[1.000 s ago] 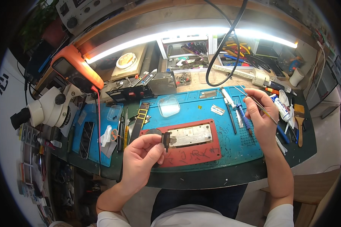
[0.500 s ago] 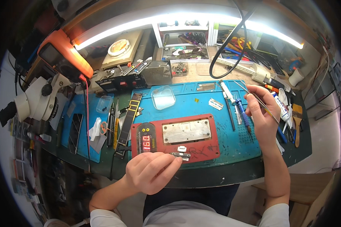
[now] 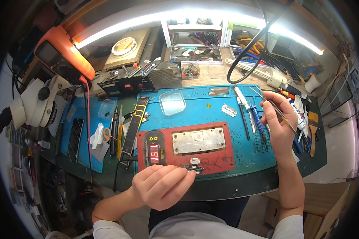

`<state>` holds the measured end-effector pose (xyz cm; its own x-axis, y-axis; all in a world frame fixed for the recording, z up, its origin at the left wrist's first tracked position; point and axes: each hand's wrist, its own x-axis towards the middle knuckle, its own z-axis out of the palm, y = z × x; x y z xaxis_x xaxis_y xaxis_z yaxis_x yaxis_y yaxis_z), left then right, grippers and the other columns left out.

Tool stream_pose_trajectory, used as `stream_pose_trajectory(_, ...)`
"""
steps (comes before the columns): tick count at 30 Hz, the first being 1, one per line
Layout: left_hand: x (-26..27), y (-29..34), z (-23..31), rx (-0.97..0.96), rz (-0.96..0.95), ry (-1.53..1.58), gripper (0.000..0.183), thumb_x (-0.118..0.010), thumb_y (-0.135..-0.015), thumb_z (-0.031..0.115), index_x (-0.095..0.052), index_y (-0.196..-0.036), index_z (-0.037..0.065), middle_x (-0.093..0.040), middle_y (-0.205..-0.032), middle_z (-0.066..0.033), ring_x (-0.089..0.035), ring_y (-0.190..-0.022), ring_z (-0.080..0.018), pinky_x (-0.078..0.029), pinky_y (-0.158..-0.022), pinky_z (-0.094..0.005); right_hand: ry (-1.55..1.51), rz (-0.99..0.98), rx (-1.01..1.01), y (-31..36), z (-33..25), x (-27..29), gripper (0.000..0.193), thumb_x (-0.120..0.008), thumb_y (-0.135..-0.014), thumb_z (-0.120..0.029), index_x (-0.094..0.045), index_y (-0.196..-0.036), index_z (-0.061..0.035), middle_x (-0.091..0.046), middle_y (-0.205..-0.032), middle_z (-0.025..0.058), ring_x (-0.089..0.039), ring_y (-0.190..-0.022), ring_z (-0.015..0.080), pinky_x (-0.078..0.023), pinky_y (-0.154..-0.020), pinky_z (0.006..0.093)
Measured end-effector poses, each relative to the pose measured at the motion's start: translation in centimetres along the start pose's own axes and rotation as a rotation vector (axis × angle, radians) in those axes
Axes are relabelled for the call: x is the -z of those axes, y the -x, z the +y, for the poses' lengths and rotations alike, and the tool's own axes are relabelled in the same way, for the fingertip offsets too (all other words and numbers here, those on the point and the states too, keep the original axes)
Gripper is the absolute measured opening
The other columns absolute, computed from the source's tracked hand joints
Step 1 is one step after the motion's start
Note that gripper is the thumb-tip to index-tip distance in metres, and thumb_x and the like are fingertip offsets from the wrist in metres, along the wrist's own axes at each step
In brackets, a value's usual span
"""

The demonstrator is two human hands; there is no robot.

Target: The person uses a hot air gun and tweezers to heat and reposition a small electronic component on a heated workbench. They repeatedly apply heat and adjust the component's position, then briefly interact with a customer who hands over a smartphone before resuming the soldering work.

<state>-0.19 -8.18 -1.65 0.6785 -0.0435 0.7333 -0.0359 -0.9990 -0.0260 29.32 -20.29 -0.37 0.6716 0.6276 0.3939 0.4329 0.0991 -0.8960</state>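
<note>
Between the thumb and fingers of my left hand [image 3: 161, 186] is a small dark circuit board [image 3: 197, 169]. A silver metal connector [image 3: 194, 161] shows at its upper side; whether it is fixed to the board I cannot tell. Hand and board are over the near edge of a red-framed heating plate [image 3: 230, 161]. The heater has a bare metal top [image 3: 197, 141] and a lit red display [image 3: 153, 152] on its left. My right hand [image 3: 281, 113], raised over the mat's right side, is closed around thin metal tweezers [image 3: 261, 95], tips pointing up and left.
A blue work mat [image 3: 203, 109] bears a clear plastic dish [image 3: 172, 102], a blade [image 3: 229, 110] and pen-like tools [image 3: 259, 126]. At right lie a brush [image 3: 313, 124] and a white tube [image 3: 300, 115]. A microscope [image 3: 40, 99] and an orange multimeter [image 3: 64, 55] stand left. A black cable [image 3: 232, 67] hangs overhead.
The view has shifted slightly. In my left hand the board and connector have tilted, and more of the board shows. The heater's display reads differently. My right hand keeps the tweezers raised.
</note>
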Motion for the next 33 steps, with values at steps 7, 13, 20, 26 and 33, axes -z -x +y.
stream_pose_trajectory(7, 0.4, -0.3, 0.5, 0.080, -0.021, -0.040, 0.028, -0.075, -0.076, 0.006, -0.078, -0.104, 0.005, -0.068, -0.097, -0.0037, -0.067, -0.075, -0.0146, -0.052, -0.062, -0.0249, -0.004, -0.023, 0.003, 0.0, 0.0, 0.0, 0.025, -0.068, -0.100, -0.009, -0.069, -0.122, 0.0028, -0.072, -0.093, 0.0032, -0.061, -0.070, 0.0040, -0.049, -0.063, 0.0183)
stream_pose_trajectory(13, 0.2, -1.5, 0.7, 0.131, -0.056, -0.195, 0.030, -0.073, -0.074, 0.003, -0.077, -0.103, 0.005, -0.068, -0.096, -0.0046, -0.067, -0.075, -0.0157, -0.053, -0.062, -0.0265, 0.000, -0.019, 0.003, 0.1, 0.1, 0.0, 0.025, -0.067, -0.100, -0.007, -0.069, -0.122, 0.0033, -0.072, -0.096, 0.0046, -0.061, -0.071, 0.0038, -0.050, -0.064, 0.0188)
stream_pose_trajectory(20, 0.5, -1.7, 1.1, 0.158, -0.132, -0.189, 0.029, -0.071, -0.074, 0.004, -0.077, -0.103, 0.004, -0.068, -0.097, -0.0048, -0.069, -0.077, -0.0164, -0.053, -0.060, -0.0269, 0.017, -0.032, 0.010, 0.2, -0.5, 0.1, 0.023, -0.067, -0.099, -0.005, -0.069, -0.121, 0.0028, -0.071, -0.097, 0.0042, -0.061, -0.073, 0.0040, -0.050, -0.065, 0.0191)
stream_pose_trajectory(26, 0.7, -2.0, 1.1, 0.187, -0.164, -0.190, 0.029, -0.070, -0.074, 0.005, -0.076, -0.103, 0.005, -0.068, -0.096, -0.0040, -0.068, -0.076, -0.0158, -0.051, -0.058, -0.0259, -0.072, -0.135, 0.103, 1.1, -1.3, -0.1, 0.022, -0.069, -0.097, -0.006, -0.069, -0.118, 0.0029, -0.068, -0.096, 0.0061, -0.061, -0.078, 0.0076, -0.050, -0.070, 0.0232)
stream_pose_trajectory(33, 0.9, -2.5, 1.4, 0.228, -0.174, -0.154, 0.035, -0.072, -0.068, 0.003, -0.077, -0.103, 0.004, -0.068, -0.095, -0.0054, -0.069, -0.075, -0.0178, -0.053, -0.056, -0.0270, -0.195, -0.419, 0.192, 3.0, -2.3, -1.2, 0.027, -0.078, -0.091, -0.003, -0.070, -0.116, 0.0037, -0.074, -0.095, 0.0126, -0.068, -0.076, 0.0141, -0.055, -0.071, 0.0264)
